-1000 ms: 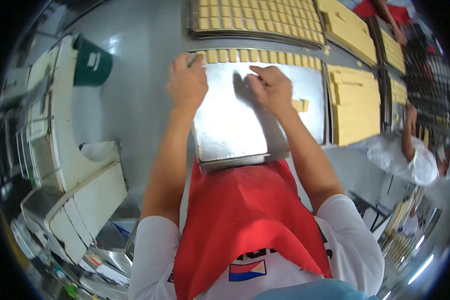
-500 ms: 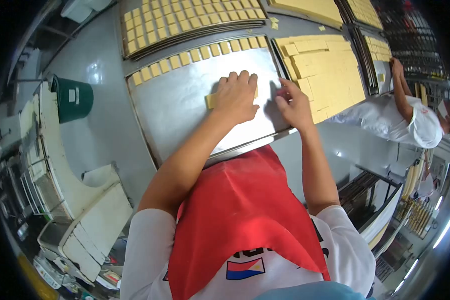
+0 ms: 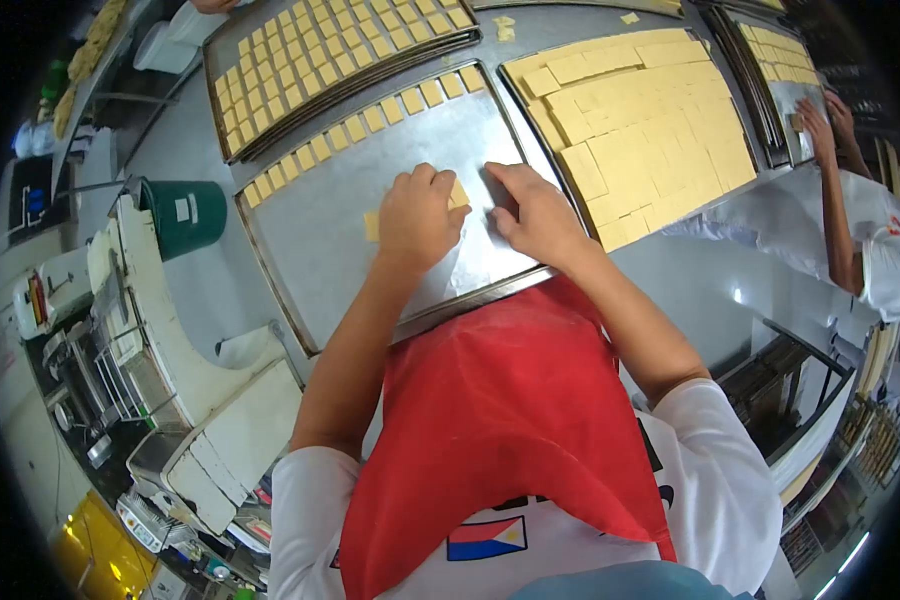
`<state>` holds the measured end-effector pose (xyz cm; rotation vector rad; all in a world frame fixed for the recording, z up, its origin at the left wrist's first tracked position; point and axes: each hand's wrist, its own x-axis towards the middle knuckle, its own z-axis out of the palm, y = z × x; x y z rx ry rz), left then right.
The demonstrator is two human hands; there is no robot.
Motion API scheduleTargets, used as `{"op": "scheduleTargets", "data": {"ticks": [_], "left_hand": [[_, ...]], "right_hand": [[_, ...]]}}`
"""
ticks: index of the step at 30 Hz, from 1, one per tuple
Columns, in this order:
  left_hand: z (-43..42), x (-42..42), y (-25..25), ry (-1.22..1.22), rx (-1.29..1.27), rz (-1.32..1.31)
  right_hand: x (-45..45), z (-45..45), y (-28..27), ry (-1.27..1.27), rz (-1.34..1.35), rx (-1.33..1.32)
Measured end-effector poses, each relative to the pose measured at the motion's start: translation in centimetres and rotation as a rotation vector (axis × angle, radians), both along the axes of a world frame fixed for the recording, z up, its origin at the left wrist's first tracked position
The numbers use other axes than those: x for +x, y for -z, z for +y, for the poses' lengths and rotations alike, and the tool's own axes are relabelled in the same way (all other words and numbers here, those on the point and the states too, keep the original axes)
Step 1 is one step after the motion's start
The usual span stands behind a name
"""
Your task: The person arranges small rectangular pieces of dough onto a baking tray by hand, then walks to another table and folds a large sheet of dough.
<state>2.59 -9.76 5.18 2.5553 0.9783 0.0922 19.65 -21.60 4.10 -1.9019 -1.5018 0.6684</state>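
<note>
In front of me lies a metal baking tray with one row of small yellow dough pieces along its far side. Over the middle of the tray my left hand is curled down on a strip of the same yellow dough. The strip's ends show on both sides of that hand; its middle is hidden. Just to the right, my right hand hovers low above the tray, thumb and index finger apart, with nothing visible between them.
A cut yellow dough slab fills the tray to the right. Stacked trays of dough pieces stand beyond mine. A green bin is on the left. At far right a co-worker's hands work over another tray.
My right hand has moved inward from the tray's right side, closer to my left hand. My left hand stays over the dough strip. The view has shifted and turned slightly.
</note>
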Motion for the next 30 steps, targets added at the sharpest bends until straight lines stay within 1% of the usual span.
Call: {"op": "scheduleTargets", "data": {"ticks": [4,5,6,7,8,9,10,11,12,14,15,18,19,20,21,22,24,26,28,30], "left_hand": [[-0.5,-0.3,0.3,-0.046,-0.026,-0.02],[-0.5,-0.4,0.4,-0.024,0.017,-0.084],[-0.5,-0.4,0.4,-0.001,0.061,-0.15],[-0.5,-0.5,0.5,-0.004,0.063,-0.151],[-0.4,-0.5,0.6,-0.003,0.064,-0.282],[-0.3,-0.4,0.5,0.001,0.064,-0.413],[-0.3,-0.4,0.4,0.004,0.065,-0.417],[-0.3,-0.4,0.2,-0.049,-0.095,-0.525],[-0.2,-0.4,0.0,-0.104,-0.256,-0.63],[0.1,-0.4,-0.5,-0.08,-0.255,-0.64],[0.2,-0.4,-0.5,-0.059,-0.254,-0.648],[1.1,0.1,0.0,-0.088,-0.327,-0.681],[1.6,0.4,0.5,-0.092,-0.323,-0.691],[2.1,0.7,1.1,-0.121,-0.23,-0.64],[2.5,1.1,1.5,-0.153,-0.141,-0.586],[2.7,1.6,2.0,-0.165,-0.146,-0.595],[3.2,2.9,2.3,-0.149,0.036,-0.381],[2.8,3.5,1.8,-0.172,0.048,-0.365],[2.6,3.4,1.9,-0.194,0.054,-0.341],[2.7,3.2,2.5,-0.105,0.03,-0.375]], "right_hand": [[0.3,0.5,0.0,-0.015,-0.019,0.028],[0.4,0.5,-0.3,-0.02,-0.018,0.03],[0.4,0.5,-0.6,0.009,0.075,0.013],[0.5,0.6,-0.9,0.038,0.168,-0.005],[0.6,0.8,-0.7,0.037,0.166,-0.003],[0.9,1.2,-0.6,0.082,0.527,-0.117],[1.0,1.4,-0.6,0.128,0.887,-0.231],[1.1,1.5,-0.7,0.187,1.211,-0.228],[1.1,1.8,-1.3,0.189,1.209,-0.228],[1.0,2.2,-2.2,0.223,1.536,-0.233],[1.0,2.5,-2.1,0.221,1.532,-0.238],[1.3,3.6,-1.5,0.254,1.435,-0.233],[1.5,4.2,-1.0,0.299,1.131,-0.156],[1.7,4.7,-0.5,0.337,0.825,-0.081],[1.9,5.3,-0.4,0.324,0.443,0.049],[2.3,5.5,-0.4,0.315,0.434,0.042],[3.3,6.1,-0.8,0.085,-0.49,0.145],[3.5,5.6,-0.5,0.076,-0.464,0.154],[3.6,5.3,-0.3,0.111,-0.534,0.206],[3.9,5.6,0.7,0.103,-0.58,0.251]]}}
